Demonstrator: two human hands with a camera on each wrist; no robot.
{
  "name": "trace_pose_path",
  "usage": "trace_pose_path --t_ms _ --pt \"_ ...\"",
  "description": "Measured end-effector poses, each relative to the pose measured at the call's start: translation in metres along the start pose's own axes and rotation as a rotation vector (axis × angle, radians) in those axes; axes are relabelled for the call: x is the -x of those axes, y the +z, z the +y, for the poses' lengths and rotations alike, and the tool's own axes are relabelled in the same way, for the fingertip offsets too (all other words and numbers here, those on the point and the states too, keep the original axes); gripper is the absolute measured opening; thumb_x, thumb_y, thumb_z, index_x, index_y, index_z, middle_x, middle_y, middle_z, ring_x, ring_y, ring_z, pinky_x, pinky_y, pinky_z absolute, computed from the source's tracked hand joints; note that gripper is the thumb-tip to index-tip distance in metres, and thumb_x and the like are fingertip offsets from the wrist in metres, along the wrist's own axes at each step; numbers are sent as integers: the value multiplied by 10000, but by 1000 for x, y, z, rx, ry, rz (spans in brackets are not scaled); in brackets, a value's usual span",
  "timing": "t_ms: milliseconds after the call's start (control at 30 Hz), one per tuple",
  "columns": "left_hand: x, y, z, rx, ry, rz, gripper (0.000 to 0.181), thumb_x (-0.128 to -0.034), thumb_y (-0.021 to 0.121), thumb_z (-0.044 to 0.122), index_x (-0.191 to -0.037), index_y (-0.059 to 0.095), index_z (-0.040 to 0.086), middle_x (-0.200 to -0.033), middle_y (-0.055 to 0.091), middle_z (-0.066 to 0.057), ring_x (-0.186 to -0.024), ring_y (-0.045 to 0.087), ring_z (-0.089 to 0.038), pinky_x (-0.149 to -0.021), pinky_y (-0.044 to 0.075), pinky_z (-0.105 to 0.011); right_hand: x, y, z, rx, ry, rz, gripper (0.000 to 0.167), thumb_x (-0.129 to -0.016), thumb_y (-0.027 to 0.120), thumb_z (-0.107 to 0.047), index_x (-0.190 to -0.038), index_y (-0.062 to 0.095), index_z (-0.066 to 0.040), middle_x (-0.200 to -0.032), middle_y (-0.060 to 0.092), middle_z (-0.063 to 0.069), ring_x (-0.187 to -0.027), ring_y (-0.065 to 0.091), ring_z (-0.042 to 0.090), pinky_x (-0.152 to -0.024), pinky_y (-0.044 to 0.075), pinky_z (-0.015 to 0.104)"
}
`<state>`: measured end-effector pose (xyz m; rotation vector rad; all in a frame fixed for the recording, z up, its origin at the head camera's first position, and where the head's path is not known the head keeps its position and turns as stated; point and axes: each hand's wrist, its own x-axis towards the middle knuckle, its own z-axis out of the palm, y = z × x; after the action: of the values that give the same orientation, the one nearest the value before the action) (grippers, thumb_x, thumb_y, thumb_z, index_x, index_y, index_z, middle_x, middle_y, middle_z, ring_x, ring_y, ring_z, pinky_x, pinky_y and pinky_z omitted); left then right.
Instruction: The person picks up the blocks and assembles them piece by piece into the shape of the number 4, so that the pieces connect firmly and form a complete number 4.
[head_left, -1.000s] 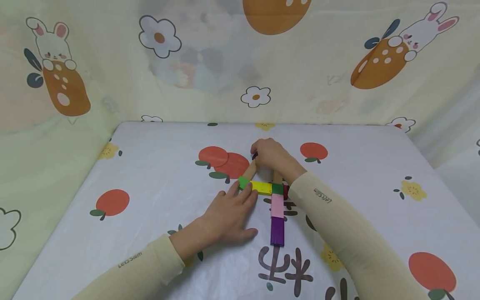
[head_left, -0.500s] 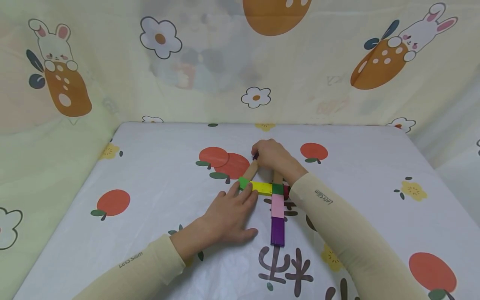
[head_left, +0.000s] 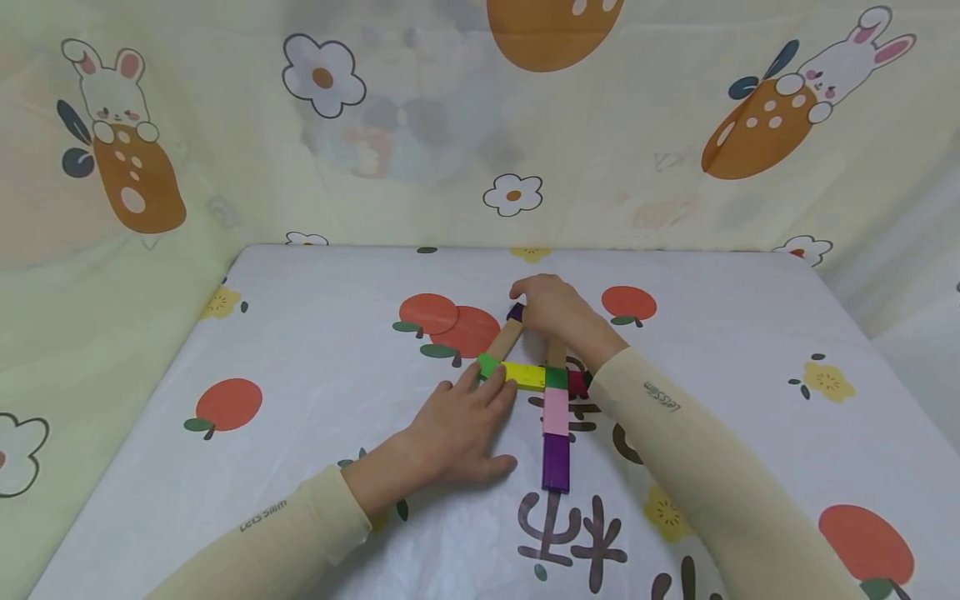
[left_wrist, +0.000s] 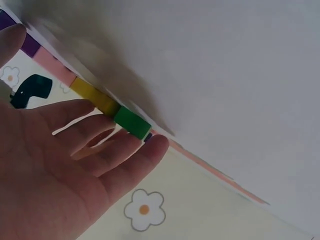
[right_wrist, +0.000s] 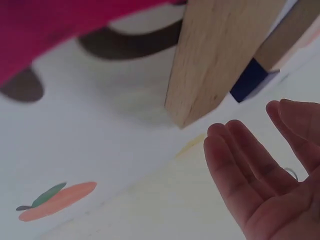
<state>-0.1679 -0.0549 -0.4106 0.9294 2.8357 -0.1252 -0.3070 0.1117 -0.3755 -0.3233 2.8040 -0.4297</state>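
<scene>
Flat blocks lie on the table in a joined figure. A light green block (head_left: 488,365), a yellow block (head_left: 525,377) and a dark green block (head_left: 556,378) form a row, with a crimson block (head_left: 577,383) at its right end. Below hang a pink block (head_left: 556,411) and a purple block (head_left: 556,463). Upward run two wooden blocks, the left one (head_left: 506,339) tipped by a dark purple block (head_left: 515,312). My left hand (head_left: 453,437) rests straight fingertips against the light green and yellow blocks. Beside the dark purple block, my right hand (head_left: 558,308) has loosely bent fingers holding nothing, apart from it in the right wrist view.
The white tablecloth (head_left: 322,333) carries printed fruit, flowers and dark lettering. A cream curtain (head_left: 420,125) with rabbit and flower prints stands behind the table's far edge, and more curtain hangs at both sides.
My right hand has let go of the dark purple block and shifted slightly right and away, so more of that block shows. My left hand stays in place.
</scene>
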Motion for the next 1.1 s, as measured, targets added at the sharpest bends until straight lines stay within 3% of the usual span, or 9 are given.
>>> trace_pose_path --t_ms 333,733,933,1100 --pt "-5 -6 -11 70 13 -4 824 -904 619 636 -1560 465 161 -1598 465 -60 -1485 408 -366 -1068 509 -539 14 -9 24 8 1 27 429 -1011 521 -112 -1432 600 -86 -1484 566 210 -1353 520 397 -1112 463 573" --pt "-20 -10 -40 206 21 30 526 -953 667 496 -1356 682 158 -1407 642 -33 -1227 570 -259 -989 540 -394 37 -13 45 -9 -6 58 432 -1018 541 -169 -1434 599 -66 -1419 610 243 -1289 577 403 -1016 532 549" --pt "-23 -10 -47 305 12 58 461 -967 672 440 -1317 708 142 -1381 662 -47 -1251 571 -269 -1033 515 -439 47 -13 45 2 -34 75 430 -1008 571 -167 -1424 610 -63 -1399 635 224 -1258 594 389 -1006 536 549" --pt "-22 -11 -49 283 27 105 468 -974 667 432 -1336 699 138 -1436 631 -60 -1333 542 -304 -1079 488 -485 59 -11 47 23 -51 98 446 -1002 602 -186 -1429 604 -58 -1370 653 216 -1189 612 371 -967 552 544"
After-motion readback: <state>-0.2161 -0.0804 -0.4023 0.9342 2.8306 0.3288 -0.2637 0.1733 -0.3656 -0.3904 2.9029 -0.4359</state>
